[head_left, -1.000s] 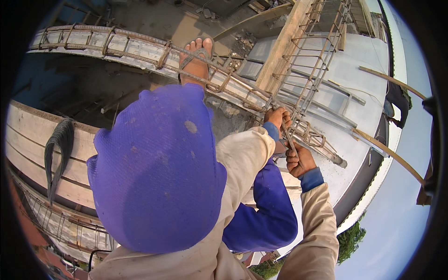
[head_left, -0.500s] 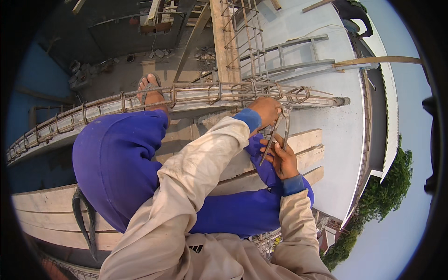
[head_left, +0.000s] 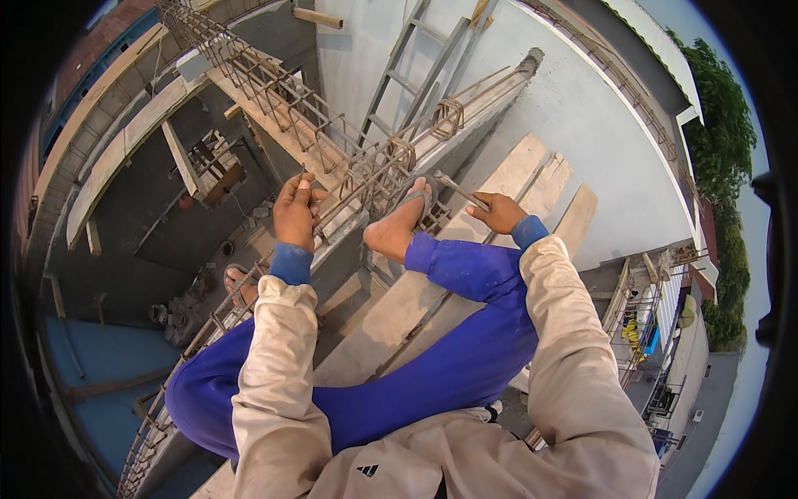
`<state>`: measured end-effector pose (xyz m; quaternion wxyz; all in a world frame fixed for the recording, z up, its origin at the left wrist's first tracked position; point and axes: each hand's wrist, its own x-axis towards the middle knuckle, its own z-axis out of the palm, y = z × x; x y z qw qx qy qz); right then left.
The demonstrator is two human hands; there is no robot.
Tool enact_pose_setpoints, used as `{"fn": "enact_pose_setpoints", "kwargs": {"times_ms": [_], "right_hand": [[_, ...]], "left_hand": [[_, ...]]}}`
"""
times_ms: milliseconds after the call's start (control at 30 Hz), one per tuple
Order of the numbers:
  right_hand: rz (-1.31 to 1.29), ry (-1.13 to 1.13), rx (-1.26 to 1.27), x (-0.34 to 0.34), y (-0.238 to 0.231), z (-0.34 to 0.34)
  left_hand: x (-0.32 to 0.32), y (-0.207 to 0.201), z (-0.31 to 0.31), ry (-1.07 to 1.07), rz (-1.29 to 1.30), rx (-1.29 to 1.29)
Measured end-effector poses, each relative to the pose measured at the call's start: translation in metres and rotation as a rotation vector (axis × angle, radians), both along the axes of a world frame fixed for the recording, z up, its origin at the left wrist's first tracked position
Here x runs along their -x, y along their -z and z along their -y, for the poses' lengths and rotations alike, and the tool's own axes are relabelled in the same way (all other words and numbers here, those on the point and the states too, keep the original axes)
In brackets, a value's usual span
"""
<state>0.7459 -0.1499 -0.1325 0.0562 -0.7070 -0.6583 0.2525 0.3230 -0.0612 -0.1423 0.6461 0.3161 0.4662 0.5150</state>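
The person sits astride a rebar cage [head_left: 357, 179] that runs from the upper left of the frame down through the centre, high above a yard visible at the left. The left hand [head_left: 297, 212], left of centre, has its fingers pressed together in a closed grip on one of the cage's bars, apparently to steady the body and hold the steel in place. The right hand [head_left: 499, 212], right of centre, has its fingers curled around the handle of a thin metal hook tool [head_left: 460, 191], whose shaft points up-left toward the cage; what the tip engages cannot be told. The right foot [head_left: 401, 223], in a sandal, rests against the cage between the two hands, likely as a brace. The left foot [head_left: 241, 283] sits lower on the left side. Wooden planks [head_left: 532, 179] lie just beside the cage on the right, over a grey concrete slab [head_left: 582, 108]. A ladder [head_left: 407, 75] lies at the upper centre.
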Motion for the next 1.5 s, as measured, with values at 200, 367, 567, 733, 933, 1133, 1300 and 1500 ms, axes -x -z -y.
{"fn": "enact_pose_setpoints", "kwargs": {"times_ms": [200,367,567,733,933,1133,1300,1500], "right_hand": [[0.476,0.213,0.528,-0.053,0.072,0.027],[0.484,0.202,0.300,-0.029,0.078,0.026],[0.089,0.054,0.372,0.081,0.083,-0.014],[0.294,0.024,0.500,0.142,0.089,-0.020],[0.340,-0.023,0.448,0.157,0.008,0.025],[0.312,-0.340,0.457,0.222,-0.012,0.103],[0.291,-0.531,0.427,0.249,0.005,0.106],[-0.091,-0.335,0.187,0.225,0.037,0.103]], "left_hand": [[0.086,-0.110,-0.040,-0.154,-0.533,-0.459],[0.155,-0.186,-0.014,0.091,-0.709,-0.544],[0.178,-0.185,0.034,0.184,-0.624,-0.558],[0.193,-0.180,0.046,0.086,-0.557,-0.715],[0.205,-0.175,0.044,0.122,-0.466,-0.562],[0.198,-0.156,0.025,0.283,-0.520,-0.493],[0.158,-0.152,0.019,0.454,-0.604,-0.486],[0.107,-0.151,0.041,0.683,-0.851,-0.421]]}}
